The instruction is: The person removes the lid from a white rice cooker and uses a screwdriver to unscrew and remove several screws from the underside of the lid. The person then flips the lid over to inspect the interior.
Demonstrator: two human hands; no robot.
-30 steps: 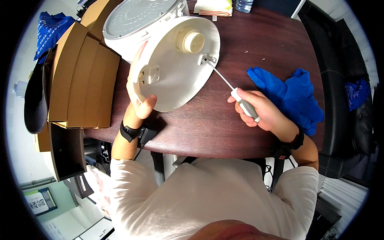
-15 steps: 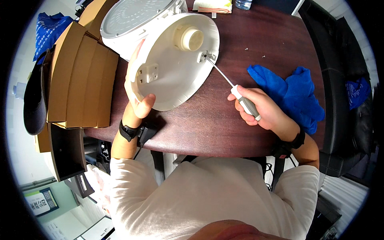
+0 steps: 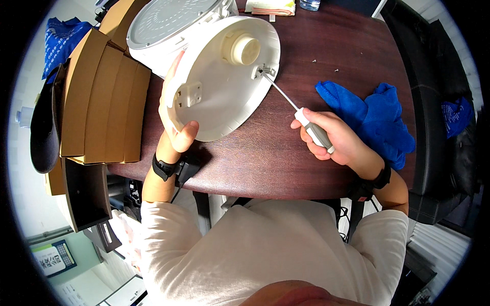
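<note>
My left hand [image 3: 176,115] grips the lower left rim of a round white plastic cover [image 3: 224,109], which stands tilted on its edge with its hollow inside facing me. Inside the cover are a cream cylindrical part [image 3: 246,50] and a small white bracket [image 3: 190,95] near my left hand. In my right hand [image 3: 334,133] is a screwdriver [image 3: 316,132] with a white and grey handle. Its tip meets a small metal fitting [image 3: 263,71] by the cover's right rim. Behind the cover lies a white appliance body [image 3: 173,25] with a grey perforated face.
Two small screws [image 3: 336,70] lie on the dark wooden table [image 3: 245,171]. A crumpled blue cloth [image 3: 375,115] is beside my right hand. Cardboard boxes [image 3: 102,102] stand at the left; a folded towel [image 3: 270,7] and a water bottle [image 3: 310,4] are at the back.
Almost nothing differs. The screwdriver and my right hand have shifted very slightly; the tip stays at the same fitting and the cover is held as before.
</note>
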